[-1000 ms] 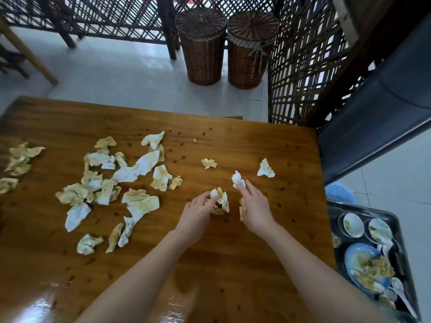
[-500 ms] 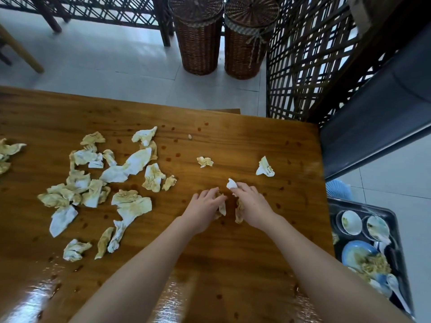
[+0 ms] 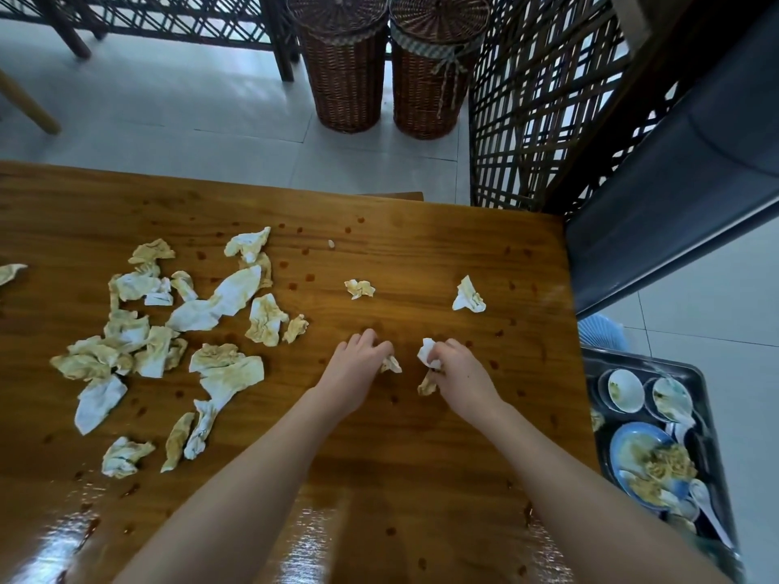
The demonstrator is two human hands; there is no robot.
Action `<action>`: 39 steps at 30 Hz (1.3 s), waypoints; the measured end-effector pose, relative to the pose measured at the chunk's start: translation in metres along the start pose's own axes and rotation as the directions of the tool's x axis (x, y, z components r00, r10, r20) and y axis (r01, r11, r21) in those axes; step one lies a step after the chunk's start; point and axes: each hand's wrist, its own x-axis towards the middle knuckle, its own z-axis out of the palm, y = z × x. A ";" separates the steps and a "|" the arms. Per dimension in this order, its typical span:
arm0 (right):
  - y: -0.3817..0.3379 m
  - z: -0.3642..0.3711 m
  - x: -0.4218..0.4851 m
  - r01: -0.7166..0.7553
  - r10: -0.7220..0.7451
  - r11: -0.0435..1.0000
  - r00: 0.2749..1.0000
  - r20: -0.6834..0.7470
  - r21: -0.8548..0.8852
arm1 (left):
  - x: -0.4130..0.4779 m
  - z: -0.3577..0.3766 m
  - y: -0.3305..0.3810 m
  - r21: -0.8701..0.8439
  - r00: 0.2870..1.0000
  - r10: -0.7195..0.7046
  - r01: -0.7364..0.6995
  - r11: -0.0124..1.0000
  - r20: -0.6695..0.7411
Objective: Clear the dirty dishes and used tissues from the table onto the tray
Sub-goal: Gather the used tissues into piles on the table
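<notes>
Several crumpled, stained tissues (image 3: pixel 177 330) lie scattered over the left half of the wooden table (image 3: pixel 421 457). Two single ones sit farther right, a small tissue (image 3: pixel 359 288) and a white tissue (image 3: pixel 468 296). My left hand (image 3: pixel 358 368) grips a stained tissue scrap (image 3: pixel 391 364) in its curled fingers at mid-table. My right hand (image 3: pixel 461 375) holds a wad of tissues (image 3: pixel 428 356), white above and brown below. The dark tray (image 3: pixel 712 398) stands low at the right, beside the table, with dirty bowls, a blue plate (image 3: pixel 628 444) and spoons in it.
Sauce spots dot the tabletop. Two wicker baskets (image 3: pixel 392 73) stand on the tiled floor beyond the table. A dark lattice screen (image 3: pixel 548 111) and a dark padded seat (image 3: pixel 674 196) close the far right. A pale blue object (image 3: pixel 600 333) lies behind the tray.
My hands closed on the tissues between them, then drew slightly apart, each holding a share. The camera view shifted right, so the tissue pile sits farther left.
</notes>
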 end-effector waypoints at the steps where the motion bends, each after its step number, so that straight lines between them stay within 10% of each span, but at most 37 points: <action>1: 0.000 0.000 0.000 -0.010 0.010 1.000 1.000 -0.001 0.002 | 0.000 -0.001 0.000 0.001 1.000 -0.002 0.002 1.000 -0.003; 20: 0.014 -0.052 0.049 -0.099 0.137 0.974 0.973 -0.183 0.202 | 0.030 -0.031 -0.030 0.071 0.991 -0.052 0.061 0.996 -0.126; 31: 0.028 -0.033 0.078 -0.134 0.134 0.989 0.991 -0.013 -0.058 | 0.075 -0.024 -0.046 -0.018 0.981 -0.151 0.154 0.988 0.120; 39: 0.021 -0.019 0.062 -0.073 0.074 0.997 0.987 -0.144 0.012 | 0.066 -0.020 -0.034 -0.006 0.991 -0.132 0.132 0.991 0.011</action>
